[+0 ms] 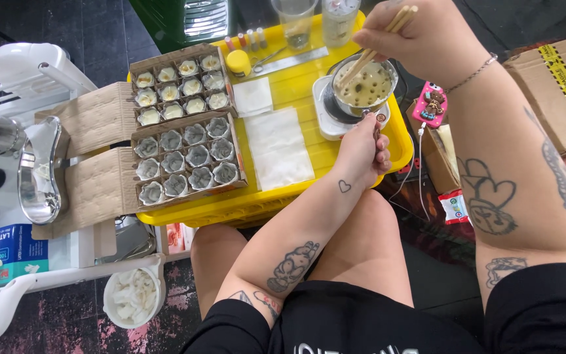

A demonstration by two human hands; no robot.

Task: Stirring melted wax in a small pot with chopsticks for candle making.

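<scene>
My left hand (363, 149) pinches the pot (365, 85) handle to steady it on the surface (296, 85) while my right hand (414, 36), fingers closed, stirs with wooden sticks (375, 49).

A yellow tray table (397, 141) carried nearly everything. On its left side lay two cardboard boxes divided into cells: the far box (178, 85) held pale filled cups, the near box (186, 160) held grey paper cups. Just right of them lay a small white sheet (252, 96) and, nearer, a larger white sheet (278, 148). Toward the right stood a small white hot plate (325, 118) with a metal pot (365, 85) on it. Along the far edge stood a small yellow jar (238, 62), a metal ruler (291, 60), a clear plastic cup (294, 23) and a second clear container (339, 19).
</scene>
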